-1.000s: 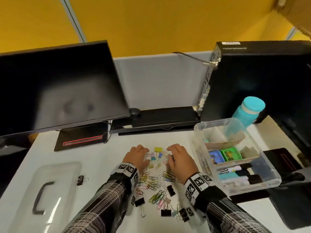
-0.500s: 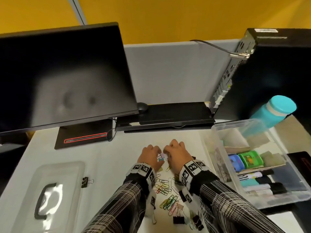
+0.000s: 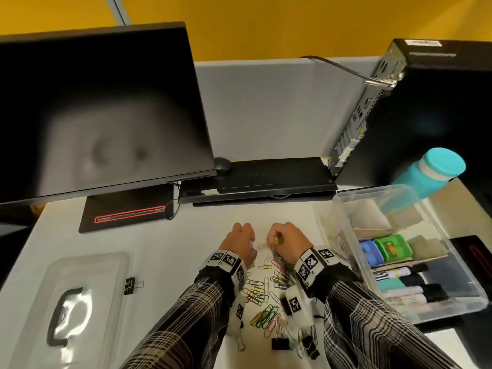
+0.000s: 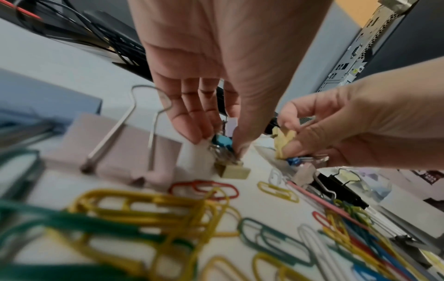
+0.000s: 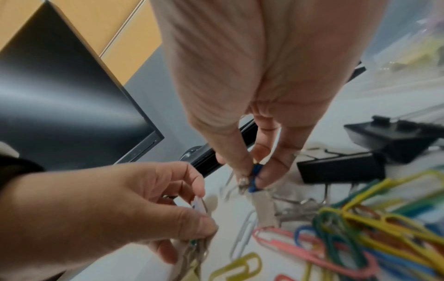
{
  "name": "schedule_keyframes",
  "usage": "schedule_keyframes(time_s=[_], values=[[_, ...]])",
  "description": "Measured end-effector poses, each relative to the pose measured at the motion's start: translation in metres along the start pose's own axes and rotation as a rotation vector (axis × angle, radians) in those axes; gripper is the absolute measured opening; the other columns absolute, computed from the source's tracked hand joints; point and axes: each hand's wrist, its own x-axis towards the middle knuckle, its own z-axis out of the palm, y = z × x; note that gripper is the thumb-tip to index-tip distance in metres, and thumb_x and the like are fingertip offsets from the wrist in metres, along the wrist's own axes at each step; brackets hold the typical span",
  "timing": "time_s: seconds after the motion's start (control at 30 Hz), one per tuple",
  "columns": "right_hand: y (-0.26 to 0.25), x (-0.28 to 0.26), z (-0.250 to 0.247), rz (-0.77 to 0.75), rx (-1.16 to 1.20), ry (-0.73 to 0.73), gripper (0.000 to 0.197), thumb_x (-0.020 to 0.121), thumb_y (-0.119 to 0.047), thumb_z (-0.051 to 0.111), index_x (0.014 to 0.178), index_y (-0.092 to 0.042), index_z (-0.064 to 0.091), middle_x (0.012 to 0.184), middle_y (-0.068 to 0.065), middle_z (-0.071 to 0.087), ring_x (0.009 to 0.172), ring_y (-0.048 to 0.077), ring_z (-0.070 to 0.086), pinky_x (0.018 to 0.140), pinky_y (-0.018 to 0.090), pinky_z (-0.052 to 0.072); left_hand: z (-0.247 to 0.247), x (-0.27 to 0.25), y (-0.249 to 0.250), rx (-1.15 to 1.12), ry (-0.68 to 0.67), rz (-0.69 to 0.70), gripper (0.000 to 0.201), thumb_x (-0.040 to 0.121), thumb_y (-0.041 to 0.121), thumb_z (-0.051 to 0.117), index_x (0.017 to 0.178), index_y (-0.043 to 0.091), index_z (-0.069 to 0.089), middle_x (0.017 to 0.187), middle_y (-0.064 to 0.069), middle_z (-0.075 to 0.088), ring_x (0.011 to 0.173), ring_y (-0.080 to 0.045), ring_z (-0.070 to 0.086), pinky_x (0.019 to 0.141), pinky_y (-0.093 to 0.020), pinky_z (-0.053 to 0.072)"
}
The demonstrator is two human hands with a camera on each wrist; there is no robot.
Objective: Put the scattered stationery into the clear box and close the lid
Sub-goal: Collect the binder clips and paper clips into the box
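Stationery: paper clips [image 3: 262, 312] lying scattered | both hands, left hand [image 3: 239, 242] and right hand [image 3: 288, 242], pinching small binder clips | clear box [image 3: 346, 206] standing part-filled | lid [image 3: 87, 272] lying off.

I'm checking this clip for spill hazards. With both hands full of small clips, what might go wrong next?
1. Each hand, left hand and right hand, pinches several small binder clips; one may slip on the way to the clear box.
2. Sleeves hang over the paper clips and might drag them.
3. The lone binder clip beside the lid is easily overlooked.
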Motion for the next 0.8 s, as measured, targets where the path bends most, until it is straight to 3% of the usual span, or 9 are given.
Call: schedule_keyframes(time_s=[0.13, 0.23, 0.33, 0.4, 0.5, 0.57, 0.67, 0.73, 0.8], values=[[0.006, -0.011, -0.006, 0.018, 0.148, 0.042, 0.030, 0.080, 0.000, 0.060, 0.065, -0.025, 0.053, 0.074, 0.000, 0.065, 0.077, 0.024, 0.064, 0.074, 0.038, 0.054, -0.006, -0.003, -0.003, -0.075, -0.026, -0.036, 0.026, 0.085, 0.021, 0.065, 0.102, 0.022, 0.046, 0.093, 0.002, 0.058, 0.080, -0.015, 0.058, 0.071, -0.027, 0.048], [0.009, -0.025, -0.013, 0.051, 0.368, 0.012, 0.022, 0.081, -0.002, 0.064, 0.077, -0.022, 0.057, 0.077, 0.004, 0.060, 0.072, 0.022, 0.060, 0.077, 0.041, 0.053, -0.010, -0.007, -0.010, -0.075, -0.024, -0.034, 0.024, 0.085, 0.027, 0.064, 0.105, 0.023, 0.052, 0.086, 0.008, 0.055, 0.082, -0.013, 0.056, 0.074, -0.026, 0.048], [0.007, -0.045, -0.019, 0.108, 0.948, -0.022, 0.029, 0.084, 0.002, 0.062, 0.102, -0.020, 0.058, 0.083, 0.010, 0.064, 0.076, 0.022, 0.063, 0.077, 0.036, 0.055, -0.012, -0.010, -0.017, -0.056, -0.013, -0.033, 0.012, 0.086, 0.030, 0.060, 0.094, 0.022, 0.062, 0.093, 0.005, 0.059, 0.088, -0.013, 0.056, 0.080, -0.027, 0.049], [0.001, -0.062, -0.021, 0.136, 1.457, -0.061, 0.037, 0.083, 0.008, 0.056, 0.112, -0.015, 0.058, 0.079, 0.011, 0.064, 0.072, 0.020, 0.061, 0.067, 0.028, 0.056, -0.010, -0.011, -0.022, -0.113, -0.014, -0.034, 0.012, 0.088, 0.026, 0.052, 0.090, 0.022, 0.063, 0.095, 0.003, 0.062, 0.086, -0.012, 0.057, 0.079, -0.026, 0.050], [-0.003, -0.078, -0.017, 0.116, 1.858, -0.126, 0.041, 0.059, -0.002, 0.072, 0.099, -0.005, 0.067, 0.077, 0.012, 0.057, 0.067, 0.020, 0.054, 0.056, 0.024, 0.052, -0.011, -0.017, -0.027, -0.400, 0.067, -0.069, 0.020, 0.094, 0.020, 0.041, 0.090, 0.021, 0.061, 0.088, 0.002, 0.063, 0.074, -0.011, 0.058, 0.062, -0.022, 0.046], [-0.007, -0.081, -0.012, 0.112, 1.878, -0.146, 0.035, 0.049, -0.011, 0.074, 0.083, -0.003, 0.069, 0.077, 0.013, 0.056, 0.061, 0.019, 0.050, 0.047, 0.023, 0.046, -0.012, -0.020, -0.029, -0.651, 0.101, -0.109, 0.023, 0.095, 0.011, 0.038, 0.086, 0.015, 0.059, 0.081, -0.007, 0.062, 0.066, -0.015, 0.055, 0.056, -0.024, 0.046], [-0.015, -0.077, -0.012, 0.181, 1.729, -0.059, 0.014, 0.071, -0.017, 0.062, 0.075, -0.004, 0.062, 0.076, 0.011, 0.057, 0.055, 0.015, 0.047, 0.039, 0.020, 0.040, -0.014, -0.019, -0.031, -0.670, 0.125, -0.109, 0.029, 0.094, 0.006, 0.034, 0.079, 0.016, 0.057, 0.078, -0.016, 0.061, 0.059, -0.020, 0.051, 0.056, -0.032, 0.045], [-0.014, -0.069, -0.013, 0.268, 1.417, 0.047, 0.016, 0.085, -0.016, 0.057, 0.072, -0.009, 0.054, 0.067, 0.006, 0.054, 0.051, 0.013, 0.044, 0.039, 0.020, 0.040, -0.017, -0.019, -0.028, -0.489, 0.092, -0.061, 0.028, 0.094, 0.011, 0.034, 0.081, 0.018, 0.058, 0.087, -0.012, 0.064, 0.066, -0.018, 0.054, 0.062, -0.030, 0.046], [-0.006, -0.057, -0.009, 0.276, 0.878, 0.156, 0.024, 0.086, -0.022, 0.064, 0.067, -0.014, 0.049, 0.062, 0.001, 0.050, 0.051, 0.013, 0.044, 0.047, 0.024, 0.042, -0.018, -0.019, -0.023, -0.261, 0.035, 0.010, 0.022, 0.094, 0.018, 0.037, 0.086, 0.018, 0.057, 0.096, -0.003, 0.059, 0.080, -0.015, 0.056, 0.074, -0.028, 0.048]])
